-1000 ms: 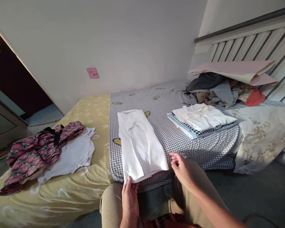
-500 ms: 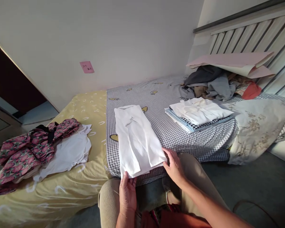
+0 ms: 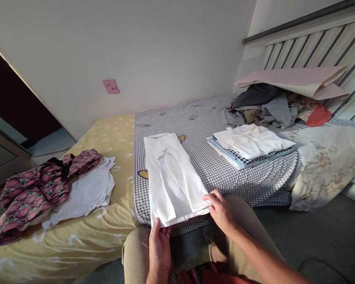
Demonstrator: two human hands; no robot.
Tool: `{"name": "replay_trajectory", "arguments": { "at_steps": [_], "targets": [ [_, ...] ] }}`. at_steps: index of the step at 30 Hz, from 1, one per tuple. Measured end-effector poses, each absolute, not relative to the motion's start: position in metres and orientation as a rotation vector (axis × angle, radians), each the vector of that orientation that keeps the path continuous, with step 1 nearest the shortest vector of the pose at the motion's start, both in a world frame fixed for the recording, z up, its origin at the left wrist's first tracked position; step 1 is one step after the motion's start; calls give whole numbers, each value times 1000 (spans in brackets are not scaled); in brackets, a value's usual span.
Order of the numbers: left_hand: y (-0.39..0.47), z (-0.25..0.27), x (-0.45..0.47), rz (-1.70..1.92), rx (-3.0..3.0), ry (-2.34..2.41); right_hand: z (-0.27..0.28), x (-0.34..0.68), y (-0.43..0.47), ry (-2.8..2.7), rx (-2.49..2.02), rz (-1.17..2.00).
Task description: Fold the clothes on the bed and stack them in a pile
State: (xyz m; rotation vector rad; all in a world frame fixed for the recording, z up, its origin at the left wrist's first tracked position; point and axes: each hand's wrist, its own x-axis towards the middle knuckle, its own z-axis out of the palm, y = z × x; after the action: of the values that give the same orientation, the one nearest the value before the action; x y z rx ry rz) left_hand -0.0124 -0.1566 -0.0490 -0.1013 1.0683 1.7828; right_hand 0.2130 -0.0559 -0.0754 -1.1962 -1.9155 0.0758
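A folded white garment [image 3: 177, 177], which looks like a shirt with its sleeves laid lengthwise, lies on the checked bedsheet [image 3: 195, 157] in front of me. My left hand [image 3: 159, 244] pinches its near left corner, thumb on top and fingers underneath. At the near right corner, my right hand [image 3: 220, 209] grips the hem between thumb and curled fingers. The near edge of the cloth reaches the bed's edge, just above my knees. To the right lies a stack of folded clothes [image 3: 251, 146], white on top with checked and light blue layers below.
A floral garment [image 3: 44, 181] and a white shirt [image 3: 85, 191] lie loosely on the yellow bedsheet [image 3: 118, 154] at left. At back right, a heap of dark and grey clothes [image 3: 266, 102] sits under a pink sheet [image 3: 296, 77]. A flowered cloth [image 3: 322, 165] hangs over the bed's edge.
My right hand has closed on the garment's near right corner, fingers now curled over it. The near edge looks straighter and drawn slightly toward me. My left hand keeps its corner.
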Motion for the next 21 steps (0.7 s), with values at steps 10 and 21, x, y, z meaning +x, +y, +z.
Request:
{"name": "replay_trajectory", "arguments": {
  "at_steps": [10,21],
  "targets": [
    [-155,-54,-13,1816,-111,1178,-76,226,-62,-1949,-1256,148],
    [-156,-67,-14,1794,-50,1293,-87,229,-63,-1890,-1199,306]
  ]
}}
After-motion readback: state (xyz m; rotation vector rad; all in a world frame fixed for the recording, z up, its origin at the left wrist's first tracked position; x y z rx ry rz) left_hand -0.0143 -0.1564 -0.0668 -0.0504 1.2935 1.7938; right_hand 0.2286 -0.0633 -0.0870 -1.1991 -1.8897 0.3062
